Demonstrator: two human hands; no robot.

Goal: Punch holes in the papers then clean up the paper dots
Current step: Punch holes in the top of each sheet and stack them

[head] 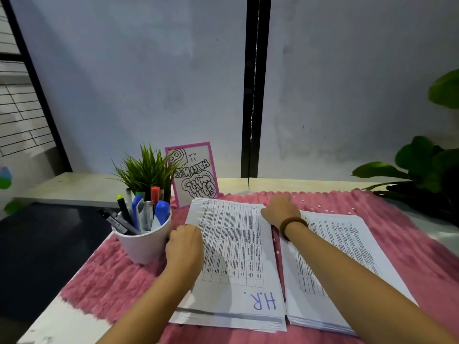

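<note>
The left hand is gripping the left edge of the printed paper stack, while the right hand is resting on its far corner, fingers hidden.

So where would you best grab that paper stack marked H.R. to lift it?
Probably by its near short edge, coming from the person's side, fingers slid underneath. The stack lies flat on the pink mat; the white cup crowds its left side and the second stack sits close on its right, leaving the near edge freest.
</note>
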